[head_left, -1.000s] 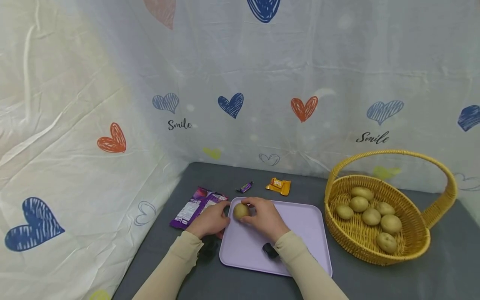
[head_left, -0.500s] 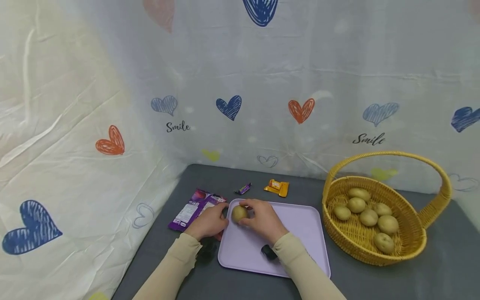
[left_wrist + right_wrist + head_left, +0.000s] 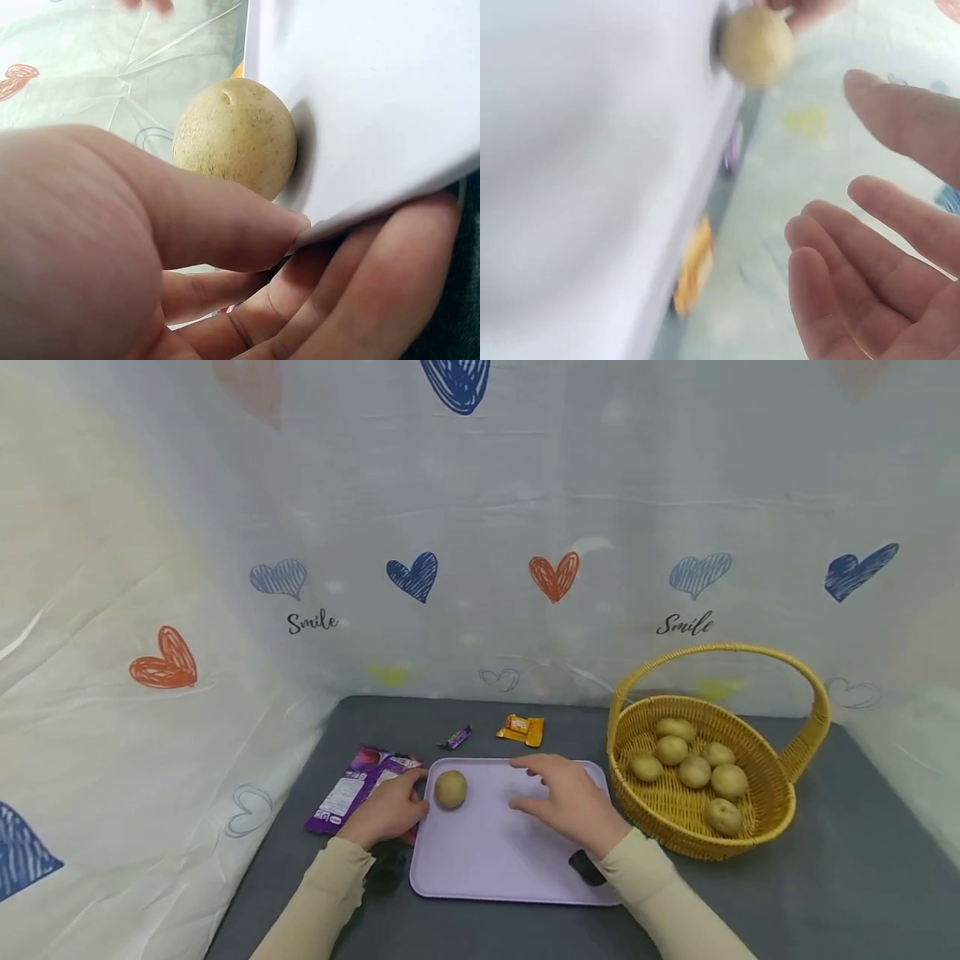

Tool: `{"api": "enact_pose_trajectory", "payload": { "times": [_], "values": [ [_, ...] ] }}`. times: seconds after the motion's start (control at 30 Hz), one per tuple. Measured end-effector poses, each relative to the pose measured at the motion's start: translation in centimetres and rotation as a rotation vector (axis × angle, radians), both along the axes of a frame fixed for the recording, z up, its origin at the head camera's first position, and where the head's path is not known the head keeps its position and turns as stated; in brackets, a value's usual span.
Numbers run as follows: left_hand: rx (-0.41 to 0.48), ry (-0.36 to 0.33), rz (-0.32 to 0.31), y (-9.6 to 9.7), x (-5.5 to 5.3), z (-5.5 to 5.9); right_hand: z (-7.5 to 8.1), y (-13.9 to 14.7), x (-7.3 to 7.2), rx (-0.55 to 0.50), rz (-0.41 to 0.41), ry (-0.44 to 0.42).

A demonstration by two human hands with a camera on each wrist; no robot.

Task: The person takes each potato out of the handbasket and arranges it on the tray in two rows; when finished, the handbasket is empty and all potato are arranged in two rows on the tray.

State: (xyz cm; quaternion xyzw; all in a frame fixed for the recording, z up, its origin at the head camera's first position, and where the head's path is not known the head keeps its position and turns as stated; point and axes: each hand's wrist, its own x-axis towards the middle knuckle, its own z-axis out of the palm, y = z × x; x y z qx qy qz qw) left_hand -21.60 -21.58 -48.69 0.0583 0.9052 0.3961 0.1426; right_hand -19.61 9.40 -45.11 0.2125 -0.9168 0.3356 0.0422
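A single round potato (image 3: 450,789) sits on the lilac tray (image 3: 491,864), near its far left corner. My left hand (image 3: 384,812) grips the tray's left edge; in the left wrist view its thumb (image 3: 225,225) lies at the rim beside the potato (image 3: 236,139) and the other fingers curl under the tray. Over the tray's right half hovers my right hand (image 3: 572,802), holding nothing, its thumb and fingers spread apart. The right wrist view shows that hand (image 3: 885,247) well away from the potato.
A yellow wicker basket (image 3: 675,842) with several potatoes stands right of the tray. Left of it lies a purple packet (image 3: 348,789), partly behind my left hand. Behind the tray are a small purple wrapped sweet (image 3: 455,737) and an orange packet (image 3: 521,730). A heart-printed curtain encloses the table.
My right hand has let go of the potato and moved right across the tray. The potato stays on the tray, and my left hand remains at the edge. The head view has turned right.
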Motion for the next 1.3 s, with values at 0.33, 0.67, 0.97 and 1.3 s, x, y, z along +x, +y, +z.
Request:
{"api": "enact_pose_trajectory", "payload": {
  "times": [0.33,0.67,0.97,1.3],
  "values": [
    [0.018,-0.022,0.016,0.0,0.0,0.0,5.4,12.1,1.1,0.073,-0.134,0.025],
    [0.044,-0.020,0.016,0.1,0.0,-0.1,5.0,20.3,-3.0,0.146,-0.300,-0.095],
    [0.042,-0.046,0.023,0.0,0.0,-0.2,3.5,22.4,-5.2,0.175,-0.365,-0.208],
    [0.046,-0.029,0.021,0.1,0.1,0.0,2.7,22.8,-7.1,0.204,-0.372,-0.283]
  ]
}}
